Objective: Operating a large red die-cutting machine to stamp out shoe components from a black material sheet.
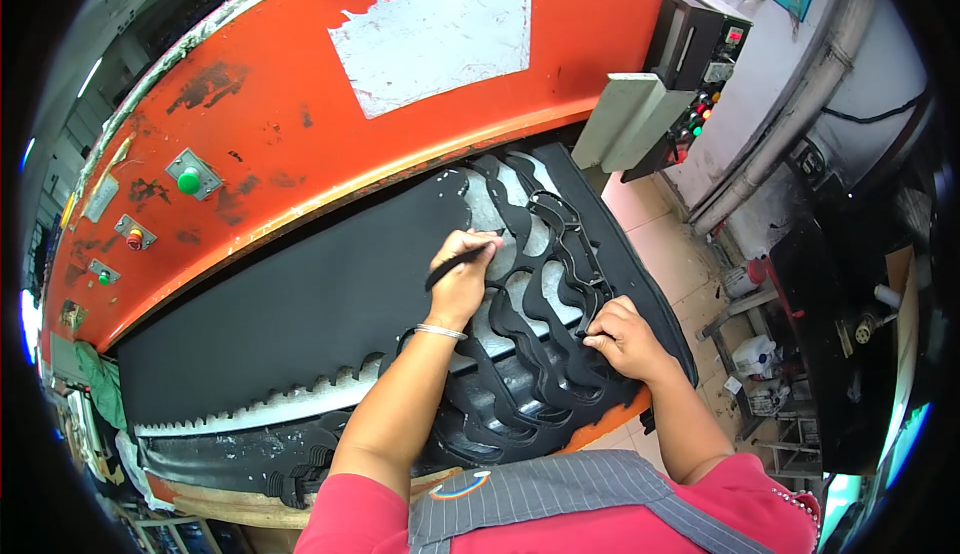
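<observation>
My left hand (462,269) is closed around a dark curved strip (447,266), above the cut end of a large black foam-like sheet (280,304). My right hand (628,339) pinches the near end of a wavy, dark metal frame that looks like a cutting die (572,249). This frame stands on the sheet's right part. Between the hands lie several wavy black strips (515,329), with a pale grey surface (492,334) showing through the gaps. More wavy strips hang together at the near edge, partly behind my left forearm.
An orange machine beam (270,104) spans the far side, carrying green buttons (189,182) and a red button (135,240). A pale metal bracket (630,119) and a dark control box (690,44) stand at the far right. Cluttered shelving (765,374) is on the right, beyond the tiled floor (655,219).
</observation>
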### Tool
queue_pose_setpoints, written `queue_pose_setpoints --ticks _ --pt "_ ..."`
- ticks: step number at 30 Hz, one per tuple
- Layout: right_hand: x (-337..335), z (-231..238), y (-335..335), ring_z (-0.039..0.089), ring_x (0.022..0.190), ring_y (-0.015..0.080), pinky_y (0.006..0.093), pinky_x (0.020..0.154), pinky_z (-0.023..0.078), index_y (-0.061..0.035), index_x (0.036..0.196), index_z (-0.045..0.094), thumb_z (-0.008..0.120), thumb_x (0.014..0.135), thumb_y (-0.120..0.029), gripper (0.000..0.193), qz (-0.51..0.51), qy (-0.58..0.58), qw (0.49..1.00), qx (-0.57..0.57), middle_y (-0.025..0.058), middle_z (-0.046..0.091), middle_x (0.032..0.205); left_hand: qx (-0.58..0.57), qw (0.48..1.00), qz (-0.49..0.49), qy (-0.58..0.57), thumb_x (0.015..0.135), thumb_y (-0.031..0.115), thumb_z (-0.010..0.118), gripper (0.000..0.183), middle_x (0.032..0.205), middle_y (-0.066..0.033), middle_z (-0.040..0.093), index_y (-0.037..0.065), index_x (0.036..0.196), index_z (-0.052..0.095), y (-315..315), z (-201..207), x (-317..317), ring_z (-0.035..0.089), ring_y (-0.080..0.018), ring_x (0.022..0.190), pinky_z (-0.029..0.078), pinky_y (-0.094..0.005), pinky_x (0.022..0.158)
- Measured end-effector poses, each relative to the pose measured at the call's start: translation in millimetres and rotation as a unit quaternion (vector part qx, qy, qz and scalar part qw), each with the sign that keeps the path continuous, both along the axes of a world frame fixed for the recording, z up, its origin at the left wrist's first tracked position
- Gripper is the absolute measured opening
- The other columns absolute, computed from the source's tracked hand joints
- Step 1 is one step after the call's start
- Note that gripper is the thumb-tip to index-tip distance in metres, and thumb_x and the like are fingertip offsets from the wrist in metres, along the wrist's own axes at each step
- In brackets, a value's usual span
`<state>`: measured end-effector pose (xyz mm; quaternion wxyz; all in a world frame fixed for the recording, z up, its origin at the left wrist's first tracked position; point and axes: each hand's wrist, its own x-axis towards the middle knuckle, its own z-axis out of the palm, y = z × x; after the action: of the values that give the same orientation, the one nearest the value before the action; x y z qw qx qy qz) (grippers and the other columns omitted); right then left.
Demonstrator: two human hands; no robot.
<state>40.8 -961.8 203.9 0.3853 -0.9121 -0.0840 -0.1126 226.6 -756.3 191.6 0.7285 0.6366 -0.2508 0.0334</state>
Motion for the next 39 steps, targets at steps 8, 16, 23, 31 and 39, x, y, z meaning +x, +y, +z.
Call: queue_pose_setpoints --ticks 8,16,23,31,39 --pt "92 43 39 0.055 0.102 0.0326 0.0428 0.089 0.043 -0.0029 0.112 0.059 0.075 0.074 -0.031 0.050 -0.048 -0.168 0.980 -0.093 0.0143 0.059 0.108 -0.027 0.991 -0.028 0.128 0.095 0.027 0.059 0.026 0.079 -0.0026 0.063 0.002 0.088 0.062 8 -14 15 0.051 -0.0070 0.067 0.043 -0.0243 0.062" --pt "197 26 72 0.063 0.095 0.0381 0.0432 0.084 0.049 0.0000 0.101 0.066 0.072 0.077 -0.035 0.043 -0.031 0.120 0.971 -0.203 0.0239 0.066 0.096 -0.183 0.961 -0.043 0.203 0.097 0.023 0.054 0.026 0.101 -0.0091 0.061 -0.001 0.109 0.053 12 -39 31 0.058 -0.0167 0.096 0.048 -0.0316 0.086" --pt "202 3 63 0.063 0.087 0.0414 0.0469 0.077 0.049 0.0018 0.092 0.066 0.064 0.085 -0.036 0.039 -0.051 0.090 0.984 -0.145 0.0250 0.065 0.086 -0.143 0.965 0.015 0.220 0.100 0.016 0.048 0.038 0.114 -0.0139 0.061 -0.003 0.133 0.045 -4 -23 30 0.059 -0.0188 0.102 0.048 -0.0310 0.093" --pt "113 61 68 0.062 0.068 0.0344 0.0390 0.065 0.049 0.0034 0.081 0.062 0.062 0.089 -0.029 0.034 -0.061 0.075 0.990 -0.107 0.0230 0.063 0.073 0.125 0.979 0.096 0.129 0.094 0.007 0.050 0.035 0.116 -0.0152 0.064 -0.003 0.128 0.051 1 -39 41 0.061 -0.0177 0.103 0.047 -0.0273 0.090" --pt "27 74 38 0.053 0.058 0.0063 0.0213 0.050 0.042 -0.0044 0.095 0.066 0.061 0.092 -0.031 0.027 -0.029 0.310 0.867 0.388 -0.0016 0.060 0.073 -0.114 0.892 -0.308 0.311 0.093 0.040 0.054 0.061 0.135 -0.0125 0.051 0.002 0.139 0.042 -4 20 -28 0.047 -0.0152 0.125 0.033 -0.0263 0.103"
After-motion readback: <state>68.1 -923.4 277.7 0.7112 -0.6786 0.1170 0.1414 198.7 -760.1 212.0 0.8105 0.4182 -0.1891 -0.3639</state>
